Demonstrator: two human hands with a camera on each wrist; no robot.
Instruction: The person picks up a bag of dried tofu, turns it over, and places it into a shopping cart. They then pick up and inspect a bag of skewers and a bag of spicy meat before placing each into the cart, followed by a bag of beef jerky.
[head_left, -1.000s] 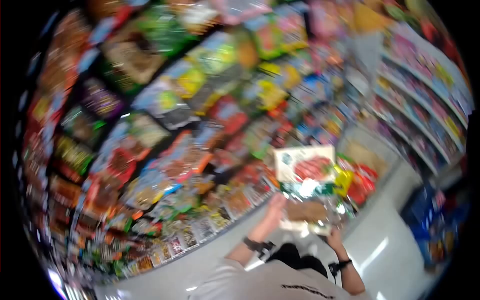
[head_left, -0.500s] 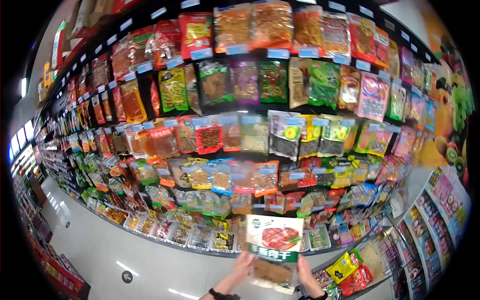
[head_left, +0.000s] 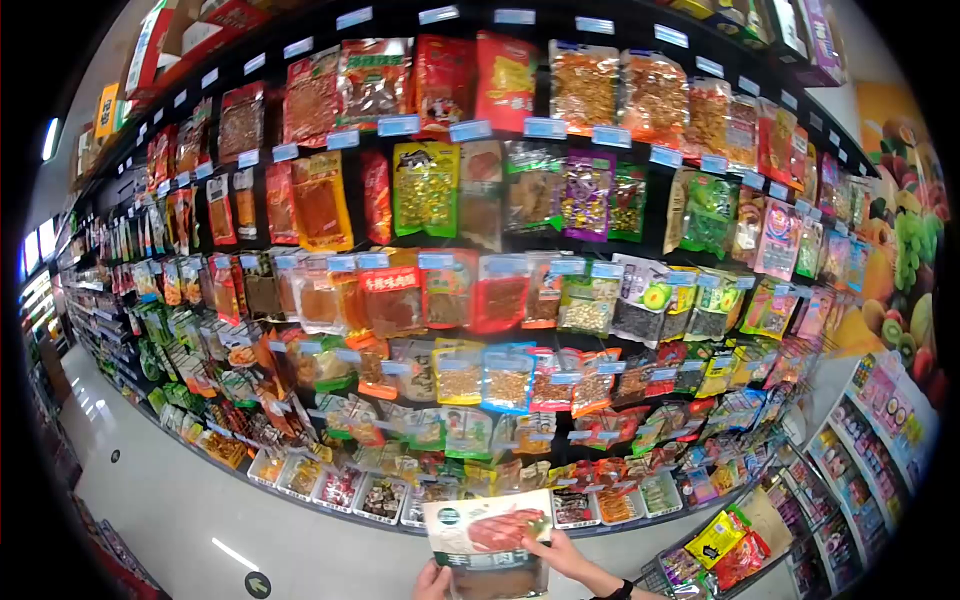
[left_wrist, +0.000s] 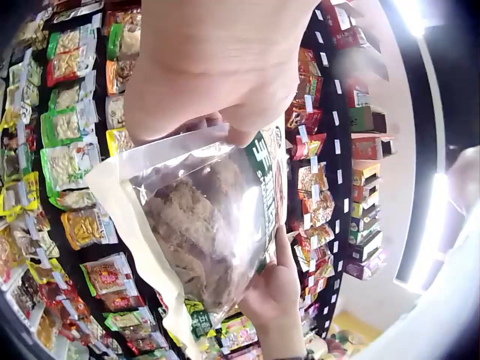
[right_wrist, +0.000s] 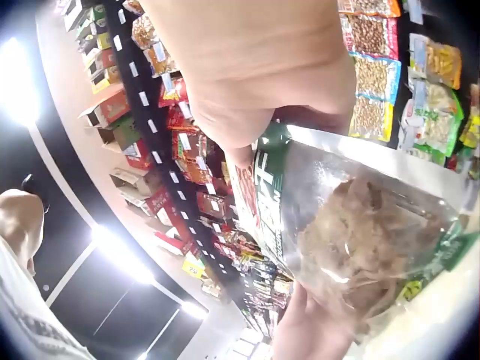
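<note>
Low in the head view, both hands hold a bag of dried meat [head_left: 487,527], with a meat picture and a green band on its front. The left hand [head_left: 433,580] grips its left side. On the opposite side, the right hand [head_left: 562,557] pinches the bag higher up, thumb over the printed front. Brown pieces show through the clear lower part of the bag [left_wrist: 199,225] in the left wrist view. The right wrist view shows the same window from the other side, with the right hand [right_wrist: 262,75] over the bag's edge and the left hand [right_wrist: 311,326] opposite.
A long curved shelf wall of hanging snack bags [head_left: 427,190] fills the view ahead. Open white bins [head_left: 380,497] line its foot. At lower right stands a shopping cart [head_left: 655,578] holding yellow and red packages [head_left: 720,540]. Another rack [head_left: 880,440] is beyond it.
The head view has swung from tilted and blurred to level, then a little left. The bag now sits lower and farther left in view. The right hand has moved higher along its side.
</note>
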